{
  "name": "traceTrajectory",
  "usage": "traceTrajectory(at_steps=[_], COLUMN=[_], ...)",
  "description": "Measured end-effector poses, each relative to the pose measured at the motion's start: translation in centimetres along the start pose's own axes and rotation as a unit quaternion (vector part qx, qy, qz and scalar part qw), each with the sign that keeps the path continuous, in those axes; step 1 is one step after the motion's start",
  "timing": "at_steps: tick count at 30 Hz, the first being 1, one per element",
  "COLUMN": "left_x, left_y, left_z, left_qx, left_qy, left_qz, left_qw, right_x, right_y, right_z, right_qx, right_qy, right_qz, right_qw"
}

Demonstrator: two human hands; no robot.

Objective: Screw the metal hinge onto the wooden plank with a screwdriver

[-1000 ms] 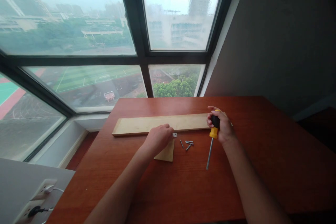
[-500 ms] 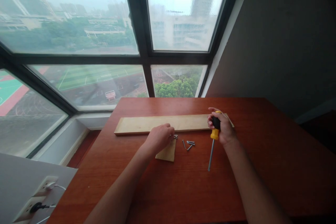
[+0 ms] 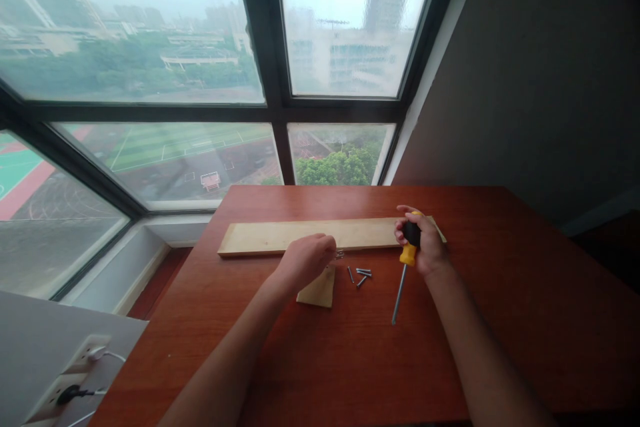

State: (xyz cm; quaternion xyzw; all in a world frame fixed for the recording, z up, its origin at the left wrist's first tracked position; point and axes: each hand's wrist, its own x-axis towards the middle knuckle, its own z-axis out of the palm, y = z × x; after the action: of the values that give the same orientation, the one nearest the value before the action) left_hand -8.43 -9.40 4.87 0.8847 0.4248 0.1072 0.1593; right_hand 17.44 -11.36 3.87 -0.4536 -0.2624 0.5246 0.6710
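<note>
My left hand is closed over the near edge of the long board, with its fingers bunched together. Small shiny metal pieces, which look like screws, poke out at its fingertips; the grip itself is hidden. Under that hand, a short piece of wood lies partly covered. Wrapped around the handle of a yellow and black screwdriver is my right hand. The screwdriver's shaft points down toward the tabletop, tilted slightly left. Between the hands, several loose screws lie on the table.
A long pale wooden board lies across the far part of the reddish-brown table. Beyond the table stand large windows with dark frames. At lower left, a wall socket holds a black plug.
My left hand has shifted slightly right, and the metal pieces at its fingertips have moved right and up with it. The screwdriver's tip has swung a little to the left.
</note>
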Motion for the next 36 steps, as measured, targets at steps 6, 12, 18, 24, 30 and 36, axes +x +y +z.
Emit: traceTrajectory(at_steps=[6,12,18,24,30,36], left_x=[0.1,0.0,0.0,0.0,-0.9,-4.2], left_y=[0.1,0.5,0.7,1.2,2.4,3.2], left_z=[0.7,1.4,2.2,2.2,0.2,1.6], left_qx=[-0.119,-0.087,0.024,0.084,0.112,0.087], left_qy=[-0.004,-0.010,0.001,-0.010,-0.013,-0.056], left_qz=[0.000,-0.043,-0.034,-0.037,-0.072,-0.107], left_qw=[0.993,0.995,0.999,0.996,0.991,0.989], right_x=[-0.4,-0.2,-0.3,-0.3,0.2,0.5], right_y=[-0.1,0.3,0.0,-0.1,0.2,0.2], right_z=[0.3,0.2,0.3,0.5,0.0,-0.3], right_qx=[-0.063,-0.057,-0.009,0.016,0.033,0.081], right_qy=[0.009,0.025,0.029,0.004,0.009,0.011], right_qz=[-0.034,0.006,0.038,0.052,0.056,0.079], right_qw=[0.997,0.998,0.999,0.999,0.998,0.994])
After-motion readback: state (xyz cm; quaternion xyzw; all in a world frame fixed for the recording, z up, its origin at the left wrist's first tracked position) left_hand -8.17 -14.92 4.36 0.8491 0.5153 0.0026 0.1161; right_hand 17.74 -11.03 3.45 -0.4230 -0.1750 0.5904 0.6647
